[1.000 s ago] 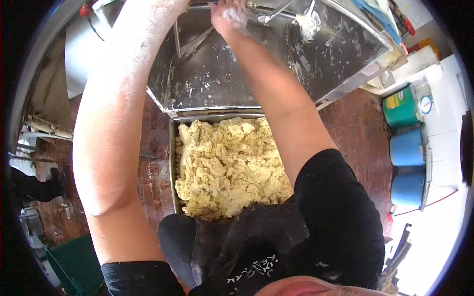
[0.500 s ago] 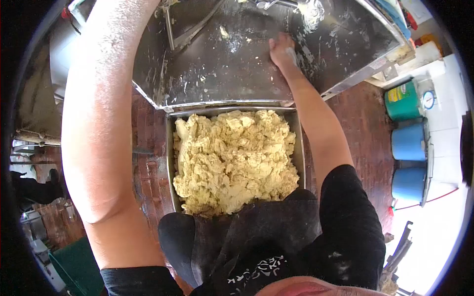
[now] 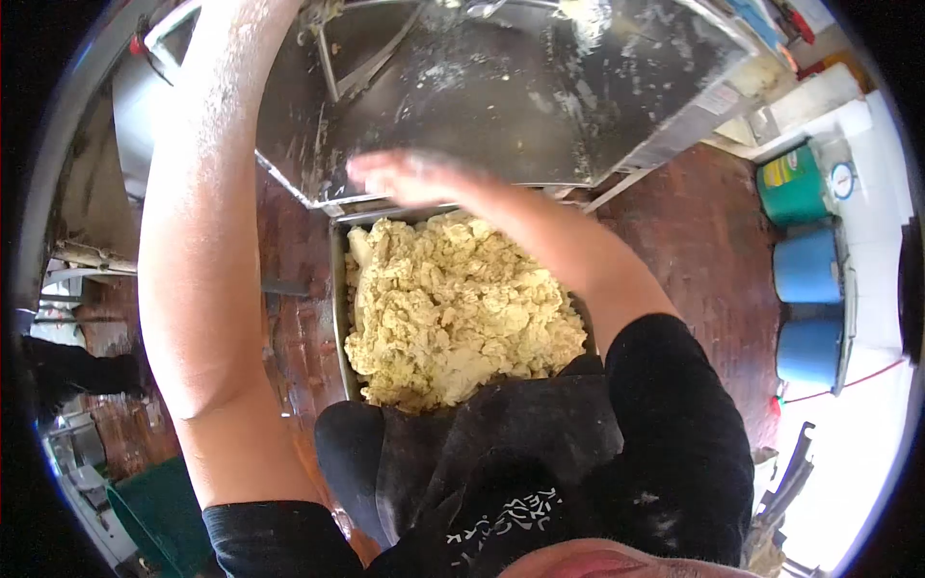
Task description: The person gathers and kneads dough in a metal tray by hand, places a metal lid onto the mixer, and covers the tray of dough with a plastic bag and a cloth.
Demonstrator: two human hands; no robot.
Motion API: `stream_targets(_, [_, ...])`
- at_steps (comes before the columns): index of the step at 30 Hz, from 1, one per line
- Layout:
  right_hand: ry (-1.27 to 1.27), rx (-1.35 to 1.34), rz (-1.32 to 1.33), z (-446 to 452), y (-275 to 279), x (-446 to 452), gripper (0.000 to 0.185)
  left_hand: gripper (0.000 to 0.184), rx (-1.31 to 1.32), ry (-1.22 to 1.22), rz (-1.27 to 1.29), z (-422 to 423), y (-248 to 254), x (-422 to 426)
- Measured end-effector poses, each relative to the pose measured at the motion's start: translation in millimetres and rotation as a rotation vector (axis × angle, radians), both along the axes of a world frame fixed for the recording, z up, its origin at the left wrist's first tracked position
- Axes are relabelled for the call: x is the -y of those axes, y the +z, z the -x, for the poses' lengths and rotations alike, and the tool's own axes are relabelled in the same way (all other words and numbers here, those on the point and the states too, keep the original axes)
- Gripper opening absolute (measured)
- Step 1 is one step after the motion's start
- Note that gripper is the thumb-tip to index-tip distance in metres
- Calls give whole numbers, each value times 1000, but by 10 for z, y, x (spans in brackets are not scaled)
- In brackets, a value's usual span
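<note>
My right hand (image 3: pixel 409 178), blurred by motion, is over the front edge of a metal mixer trough (image 3: pixel 462 135). Its fingers look stretched out, and I see nothing in them. Smears and crumbs of dough stick to the trough's inner walls. Below the hand, a rectangular metal bin (image 3: pixel 340 289) is heaped with lumpy, pale yellow dough (image 3: pixel 462 308). My left arm, dusted with flour, reaches up past the trough's left side; the left hand is beyond the top edge of the view.
The bin stands on a red brick floor (image 3: pixel 684 250), close in front of my dark apron (image 3: pixel 501 433). Along the right wall are a green bucket (image 3: pixel 792 185) and two blue buckets (image 3: pixel 807 265). A dark green container (image 3: pixel 164 511) is at lower left.
My right hand has come out of the trough's interior, moving left and towards me to its front edge. The left arm remains raised, shifted slightly in view. The dough heap looks the same.
</note>
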State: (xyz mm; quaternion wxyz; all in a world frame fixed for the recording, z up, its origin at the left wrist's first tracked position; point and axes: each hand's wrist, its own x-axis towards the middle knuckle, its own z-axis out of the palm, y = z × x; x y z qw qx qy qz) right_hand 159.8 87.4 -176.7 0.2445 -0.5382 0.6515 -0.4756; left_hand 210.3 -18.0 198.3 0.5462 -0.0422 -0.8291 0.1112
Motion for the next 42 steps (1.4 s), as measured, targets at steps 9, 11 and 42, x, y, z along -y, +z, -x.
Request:
stream_targets(9, [-584, -198, 46, -1180, 713, -951, 13, 54, -5, -91, -249, -144, 17, -132])
stream_targets(11, [-572, -402, 30, -1322, 804, -1063, 21, 55, 27, -87, -241, -133, 51, -113])
stream_targets(42, [-1285, -1440, 306, -578, 2930, -1596, 22, 36, -353, -602, -1867, 151, -389, 1754])
